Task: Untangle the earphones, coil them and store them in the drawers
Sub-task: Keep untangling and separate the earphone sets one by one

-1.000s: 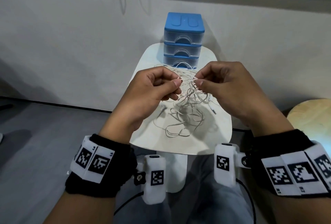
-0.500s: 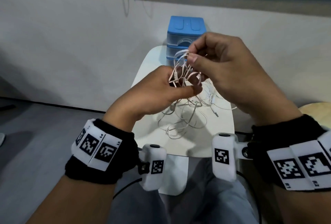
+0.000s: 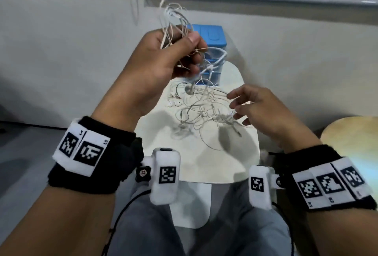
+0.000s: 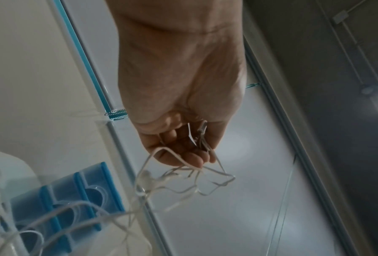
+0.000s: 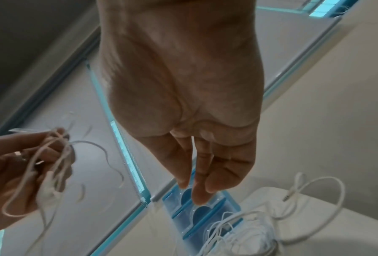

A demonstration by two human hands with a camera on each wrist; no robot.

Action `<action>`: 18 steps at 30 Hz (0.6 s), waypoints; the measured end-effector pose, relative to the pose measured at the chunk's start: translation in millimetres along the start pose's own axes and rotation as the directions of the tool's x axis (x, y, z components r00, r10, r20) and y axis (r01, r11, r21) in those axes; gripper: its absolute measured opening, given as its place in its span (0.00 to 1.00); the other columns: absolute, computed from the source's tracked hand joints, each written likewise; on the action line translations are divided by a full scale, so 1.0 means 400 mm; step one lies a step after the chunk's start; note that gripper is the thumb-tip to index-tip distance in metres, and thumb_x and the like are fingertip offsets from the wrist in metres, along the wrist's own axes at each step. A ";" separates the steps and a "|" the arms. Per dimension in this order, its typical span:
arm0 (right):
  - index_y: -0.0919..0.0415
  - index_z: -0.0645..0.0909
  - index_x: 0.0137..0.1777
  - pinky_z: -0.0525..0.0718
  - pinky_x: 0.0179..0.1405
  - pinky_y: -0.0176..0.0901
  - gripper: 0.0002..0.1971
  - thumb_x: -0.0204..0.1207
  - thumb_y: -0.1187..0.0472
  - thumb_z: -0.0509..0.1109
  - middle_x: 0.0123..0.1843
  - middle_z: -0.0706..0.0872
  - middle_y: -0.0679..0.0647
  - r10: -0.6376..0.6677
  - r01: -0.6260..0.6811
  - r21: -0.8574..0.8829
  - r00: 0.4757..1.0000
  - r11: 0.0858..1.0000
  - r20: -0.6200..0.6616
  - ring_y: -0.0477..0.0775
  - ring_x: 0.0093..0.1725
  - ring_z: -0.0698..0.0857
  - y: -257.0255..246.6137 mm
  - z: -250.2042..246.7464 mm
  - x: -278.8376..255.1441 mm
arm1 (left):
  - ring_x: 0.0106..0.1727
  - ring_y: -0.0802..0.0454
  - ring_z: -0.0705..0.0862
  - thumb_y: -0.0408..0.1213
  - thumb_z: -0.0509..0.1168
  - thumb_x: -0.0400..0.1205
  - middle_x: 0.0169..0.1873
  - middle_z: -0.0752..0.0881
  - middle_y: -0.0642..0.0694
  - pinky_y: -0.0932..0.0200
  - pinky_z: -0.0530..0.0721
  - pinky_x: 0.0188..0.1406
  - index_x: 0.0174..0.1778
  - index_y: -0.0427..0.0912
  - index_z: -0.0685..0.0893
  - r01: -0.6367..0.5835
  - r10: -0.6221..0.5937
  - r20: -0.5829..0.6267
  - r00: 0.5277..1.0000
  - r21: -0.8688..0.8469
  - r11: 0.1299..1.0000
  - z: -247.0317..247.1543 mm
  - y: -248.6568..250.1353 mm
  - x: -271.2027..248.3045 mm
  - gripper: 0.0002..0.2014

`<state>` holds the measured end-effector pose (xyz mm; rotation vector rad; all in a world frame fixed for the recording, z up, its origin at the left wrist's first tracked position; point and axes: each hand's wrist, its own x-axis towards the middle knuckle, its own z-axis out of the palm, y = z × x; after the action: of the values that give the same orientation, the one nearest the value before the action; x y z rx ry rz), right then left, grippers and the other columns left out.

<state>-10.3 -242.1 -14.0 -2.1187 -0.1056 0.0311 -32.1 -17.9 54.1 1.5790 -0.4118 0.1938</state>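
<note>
Centre of the head view: desk [image 3: 204, 165], with drawers [image 3: 212, 36] at its far end against the wall [image 3: 61, 51]. Before the drawers, on the desk, a tangle of earphones [image 3: 204, 112]. Upper centre, above the desk and in front of the drawers: left hand [image 3: 163, 59], gripping a bunch of the earphones, strands trailing down to the tangle. Right of centre, just beside the tangle: right hand [image 3: 259, 108]. Far right edge: stool [image 3: 351, 133].

Earphones [image 3: 204, 110] sheathed in smooth white plastic, drawers [image 3: 212, 36] moulded in glossy blue plastic, table [image 3: 214, 163] finished matt white.
</note>
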 end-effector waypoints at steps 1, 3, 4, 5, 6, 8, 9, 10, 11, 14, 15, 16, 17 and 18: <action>0.58 0.86 0.57 0.79 0.34 0.41 0.19 0.78 0.79 0.63 0.57 0.88 0.64 0.011 -0.011 0.021 1.000 1.000 0.021 0.52 0.37 0.87 0.000 -0.002 -0.001 | 0.36 0.50 0.84 0.35 0.63 0.90 0.34 0.85 0.47 0.57 0.84 0.42 0.45 0.39 0.86 -0.008 0.008 -0.012 1.000 -0.017 1.000 0.001 0.007 0.006 0.11; 0.55 0.87 0.57 0.79 0.32 0.36 0.23 0.75 0.82 0.64 0.59 0.87 0.63 -0.005 -0.002 0.054 0.991 0.999 0.135 0.51 0.38 0.86 -0.005 0.008 -0.006 | 0.36 0.51 0.85 0.36 0.62 0.90 0.33 0.85 0.48 0.58 0.84 0.42 0.45 0.39 0.86 -0.022 0.020 -0.037 0.999 -0.042 0.999 0.000 0.020 0.018 0.11; 0.52 0.87 0.59 0.79 0.33 0.35 0.24 0.75 0.81 0.66 0.60 0.87 0.60 -0.023 0.012 0.055 0.978 0.998 0.206 0.50 0.40 0.86 -0.009 0.021 -0.010 | 0.36 0.51 0.85 0.36 0.62 0.90 0.33 0.85 0.48 0.58 0.84 0.42 0.45 0.40 0.86 -0.026 0.023 -0.050 0.998 -0.054 0.998 0.001 0.027 0.023 0.11; 0.48 0.86 0.62 0.80 0.35 0.36 0.26 0.75 0.79 0.69 0.61 0.87 0.56 -0.044 0.033 0.044 0.961 0.998 0.275 0.49 0.41 0.86 -0.014 0.038 -0.016 | 0.36 0.51 0.85 0.37 0.62 0.90 0.33 0.85 0.49 0.59 0.84 0.41 0.45 0.40 0.86 -0.030 0.026 -0.062 0.998 -0.065 0.997 0.000 0.033 0.027 0.11; 0.44 0.85 0.65 0.81 0.37 0.37 0.28 0.75 0.76 0.72 0.62 0.87 0.53 -0.066 0.058 0.036 0.940 0.998 0.335 0.48 0.42 0.87 -0.019 0.057 -0.021 | 0.37 0.51 0.86 0.37 0.62 0.90 0.33 0.85 0.49 0.59 0.83 0.41 0.46 0.41 0.87 -0.036 0.030 -0.072 0.997 -0.078 0.996 0.000 0.037 0.029 0.11; 0.38 0.79 0.72 0.82 0.38 0.37 0.31 0.76 0.70 0.76 0.64 0.83 0.49 -0.097 0.087 0.043 0.912 0.995 0.399 0.48 0.42 0.87 -0.025 0.095 -0.022 | 0.37 0.51 0.86 0.38 0.62 0.90 0.33 0.86 0.49 0.59 0.83 0.41 0.46 0.40 0.87 -0.047 0.037 -0.095 0.995 -0.111 0.993 -0.001 0.047 0.033 0.11; 0.37 0.77 0.74 0.82 0.37 0.35 0.31 0.77 0.67 0.77 0.65 0.82 0.49 -0.104 0.092 0.050 0.909 0.995 0.403 0.49 0.41 0.87 -0.028 0.111 -0.019 | 0.38 0.51 0.85 0.38 0.63 0.90 0.34 0.86 0.49 0.60 0.82 0.40 0.46 0.40 0.87 -0.054 0.040 -0.108 0.993 -0.129 0.990 -0.002 0.052 0.035 0.11; 0.38 0.77 0.75 0.82 0.36 0.33 0.29 0.79 0.63 0.77 0.66 0.81 0.49 -0.110 0.094 0.062 0.914 0.994 0.392 0.49 0.40 0.87 -0.031 0.126 -0.015 | 0.38 0.51 0.85 0.37 0.63 0.90 0.34 0.86 0.49 0.60 0.81 0.40 0.46 0.41 0.87 -0.056 0.039 -0.118 0.992 -0.148 0.987 -0.002 0.057 0.037 0.10; 0.41 0.77 0.75 0.81 0.35 0.32 0.25 0.80 0.60 0.76 0.66 0.81 0.50 -0.118 0.099 0.071 0.921 0.993 0.371 0.48 0.38 0.86 -0.034 0.137 -0.011 | 0.38 0.52 0.85 0.37 0.62 0.90 0.34 0.86 0.49 0.60 0.80 0.40 0.46 0.41 0.87 -0.059 0.037 -0.128 0.991 -0.170 0.984 -0.003 0.061 0.039 0.10; 0.58 0.86 0.61 0.77 0.33 0.26 0.08 0.85 0.60 0.71 0.58 0.87 0.55 -0.207 0.184 0.097 0.917 0.978 0.341 0.45 0.35 0.83 -0.050 0.151 -0.005 | 0.38 0.53 0.84 0.37 0.62 0.90 0.34 0.85 0.50 0.61 0.79 0.40 0.46 0.42 0.87 -0.065 0.029 -0.147 0.989 -0.241 0.968 -0.007 0.069 0.043 0.11; 0.63 0.86 0.55 0.76 0.32 0.25 0.07 0.86 0.62 0.68 0.53 0.89 0.56 -0.243 0.220 0.107 0.908 0.970 0.341 0.42 0.34 0.81 -0.056 0.147 -0.007 | 0.38 0.54 0.84 0.37 0.61 0.90 0.34 0.85 0.50 0.61 0.79 0.40 0.46 0.42 0.87 -0.068 0.029 -0.156 0.987 -0.250 0.966 -0.009 0.068 0.045 0.11; 0.67 0.86 0.50 0.75 0.32 0.23 0.09 0.87 0.63 0.66 0.47 0.89 0.54 -0.266 0.241 0.116 0.904 0.964 0.336 0.40 0.34 0.80 -0.058 0.140 -0.009 | 0.39 0.54 0.84 0.37 0.61 0.90 0.35 0.86 0.50 0.62 0.79 0.40 0.46 0.42 0.87 -0.066 0.024 -0.166 0.986 -0.256 0.964 -0.012 0.065 0.045 0.10; 0.67 0.85 0.47 0.74 0.33 0.23 0.11 0.88 0.64 0.65 0.44 0.88 0.52 -0.282 0.255 0.126 0.903 0.959 0.324 0.39 0.34 0.80 -0.061 0.127 -0.012 | 0.39 0.54 0.85 0.38 0.62 0.89 0.35 0.86 0.50 0.62 0.79 0.40 0.46 0.43 0.86 -0.061 0.014 -0.177 0.984 -0.263 0.963 -0.018 0.060 0.045 0.10; 0.66 0.85 0.45 0.74 0.34 0.24 0.11 0.88 0.64 0.65 0.43 0.88 0.51 -0.292 0.258 0.148 0.906 0.955 0.307 0.39 0.35 0.79 -0.064 0.110 -0.017 | 0.39 0.55 0.85 0.38 0.62 0.89 0.34 0.86 0.51 0.62 0.79 0.40 0.44 0.44 0.86 -0.052 -0.002 -0.190 0.982 -0.276 0.960 -0.027 0.054 0.042 0.10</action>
<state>-21.3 -191.8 -15.2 -1.9593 -0.5886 0.2155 -23.2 -9.8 80.9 1.2648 -0.2962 0.2901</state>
